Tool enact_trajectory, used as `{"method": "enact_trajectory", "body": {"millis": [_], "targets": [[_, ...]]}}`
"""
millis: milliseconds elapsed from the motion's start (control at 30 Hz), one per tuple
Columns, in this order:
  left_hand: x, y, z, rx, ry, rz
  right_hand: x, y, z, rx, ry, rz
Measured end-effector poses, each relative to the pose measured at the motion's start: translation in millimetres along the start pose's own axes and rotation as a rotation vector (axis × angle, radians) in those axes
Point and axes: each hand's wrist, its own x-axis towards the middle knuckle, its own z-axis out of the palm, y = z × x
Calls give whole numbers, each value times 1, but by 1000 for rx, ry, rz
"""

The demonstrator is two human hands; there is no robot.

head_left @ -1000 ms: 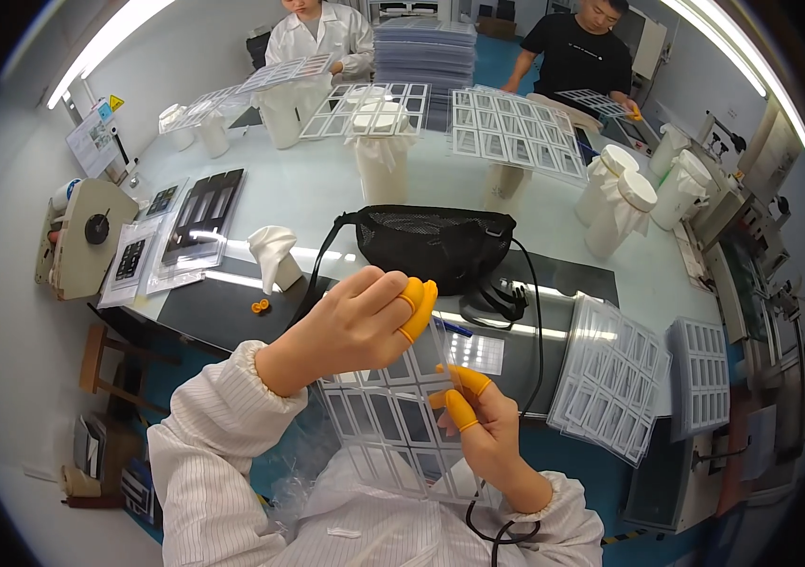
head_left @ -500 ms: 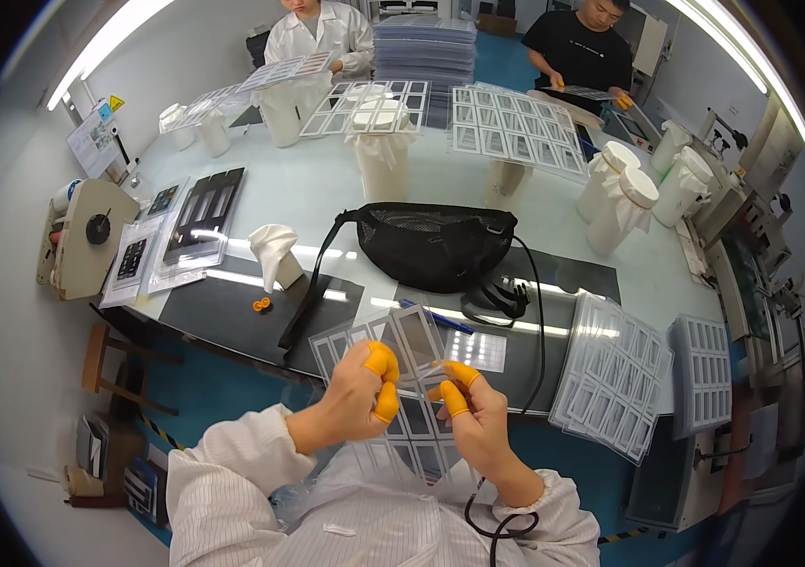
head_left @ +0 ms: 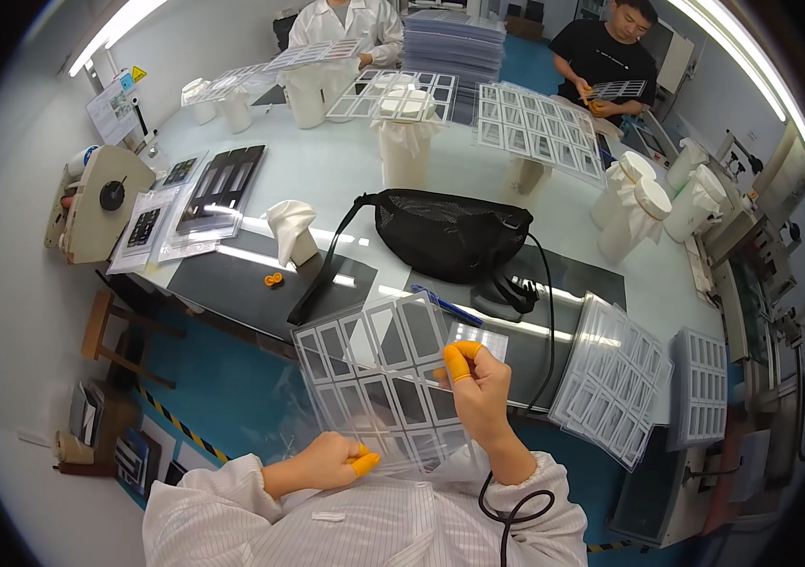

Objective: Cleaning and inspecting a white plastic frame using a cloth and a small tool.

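A clear plastic sheet [head_left: 376,376], printed with rows of pale rectangular frames, is tilted up in front of me over the table's near edge. My right hand [head_left: 484,387] pinches its right edge, with orange finger cots on thumb and forefinger. By the sheet's lower left part is my left hand [head_left: 327,461], its fingers closed and also in orange cots. Whether it grips the sheet's edge or a thin film, I cannot make out. Faint see-through glare shows left of the sheet. Behind the sheet lie a blue pen [head_left: 450,307] and a small white card [head_left: 480,340].
A black waist bag [head_left: 450,236] with straps lies mid-table. Stacked framed sheets [head_left: 610,378] are at right. White cloth-covered containers [head_left: 407,151] stand further back, some bearing sheets. Orange finger cots [head_left: 274,280] lie at left. Two people work across the table.
My left hand has moved down and left, away from the sheet's middle. The right hand has risen slightly and now holds the right edge. More of the sheet shows.
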Motion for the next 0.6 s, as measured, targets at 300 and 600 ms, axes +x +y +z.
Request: {"method": "enact_trajectory", "body": {"millis": [300,600], "targets": [[-28,-53,2,88,-297,-256,40,-24,0,178,246,-215],[-99,-278,10,684,-337,-668,101,-100,-96,388,460,-278]]}}
